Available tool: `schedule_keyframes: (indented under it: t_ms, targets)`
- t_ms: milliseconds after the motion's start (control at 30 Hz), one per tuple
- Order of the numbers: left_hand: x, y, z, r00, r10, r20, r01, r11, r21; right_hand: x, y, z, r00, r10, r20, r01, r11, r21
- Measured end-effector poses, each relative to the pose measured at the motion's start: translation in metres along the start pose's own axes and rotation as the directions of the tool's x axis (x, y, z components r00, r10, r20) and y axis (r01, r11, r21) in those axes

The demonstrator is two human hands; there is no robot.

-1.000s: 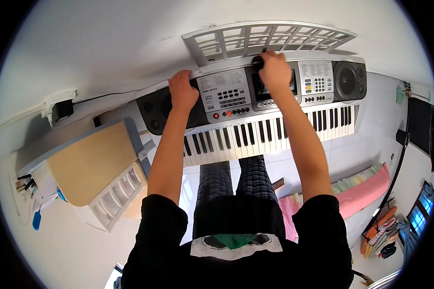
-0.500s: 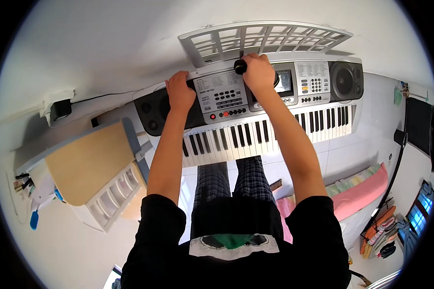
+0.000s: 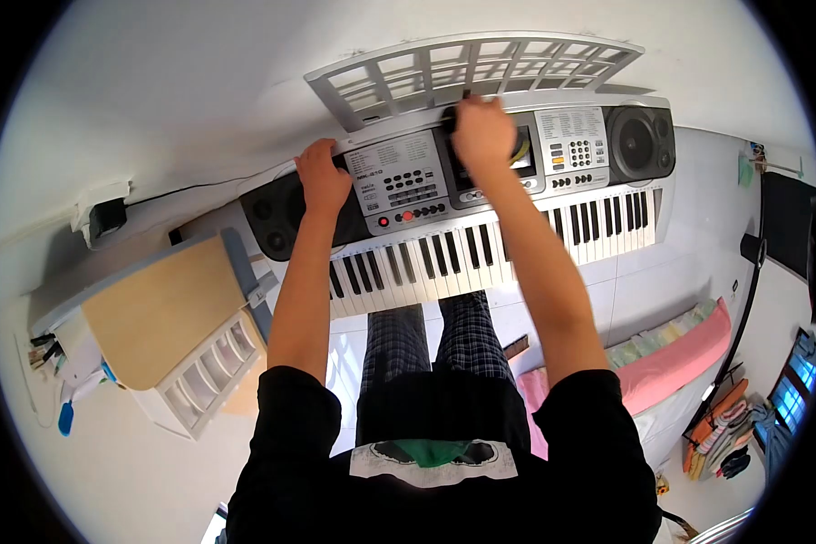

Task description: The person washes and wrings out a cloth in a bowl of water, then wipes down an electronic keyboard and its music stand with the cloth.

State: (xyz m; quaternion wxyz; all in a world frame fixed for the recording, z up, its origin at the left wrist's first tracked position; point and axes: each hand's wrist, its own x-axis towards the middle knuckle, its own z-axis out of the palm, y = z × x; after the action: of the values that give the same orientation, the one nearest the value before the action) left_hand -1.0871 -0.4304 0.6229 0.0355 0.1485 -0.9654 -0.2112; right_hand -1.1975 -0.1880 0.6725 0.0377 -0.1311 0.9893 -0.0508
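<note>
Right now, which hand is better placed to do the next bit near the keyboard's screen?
Probably the right hand: it is right by the screen, its fingers around a dark object. The left hand rests at the back edge of the keyboard, near the left speaker.

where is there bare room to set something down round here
The wood-coloured top, between its grey edge and the white compartments, looks bare; so does the floor between keyboard and pink bedding. Crowded: the screen, where the right hand grips a dark object.
</note>
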Motion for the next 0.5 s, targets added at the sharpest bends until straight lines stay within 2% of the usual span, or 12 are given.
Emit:
schedule_keyframes:
  t_ms: [33, 100, 233, 300, 367, 433, 500]
  targets:
    - [0.0, 0.001, 0.002, 1.0, 0.006, 0.002, -0.006, 1.0, 0.0, -0.002, -0.014, 0.004, 0.997, -0.055, -0.049, 0.058, 0.995, 0.078]
    - [0.0, 0.001, 0.0, 0.998, 0.043, -0.04, -0.043, 0.999, -0.01, -0.003, -0.027, 0.007, 0.997, -0.066, -0.049, 0.07, 0.994, 0.085]
    - [0.0, -0.001, -0.001, 0.997, 0.07, -0.029, -0.07, 0.998, 0.005, -0.001, -0.001, 0.005, 0.993, -0.054, -0.104, 0.074, 0.978, 0.197]
    - [0.0, -0.003, -0.001, 0.995, 0.09, -0.038, -0.089, 0.996, 0.014, 0.005, 0.013, 0.002, 0.998, 0.04, -0.052, -0.032, 0.989, 0.147]
    - [0.0, -0.003, -0.001, 0.997, 0.068, -0.019, -0.068, 0.998, 0.002, 0.007, 0.022, 0.004, 0.996, 0.072, -0.058, -0.066, 0.993, 0.1]
    - [0.0, -0.001, -0.005, 0.999, 0.044, -0.009, -0.044, 0.999, -0.007, 0.008, 0.029, 0.002, 0.973, 0.207, -0.098, -0.199, 0.976, 0.086]
    - [-0.002, 0.0, -0.007, 0.998, 0.067, -0.013, -0.067, 0.998, -0.003, 0.009, 0.037, -0.003, 0.972, 0.213, -0.096, -0.206, 0.975, 0.08]
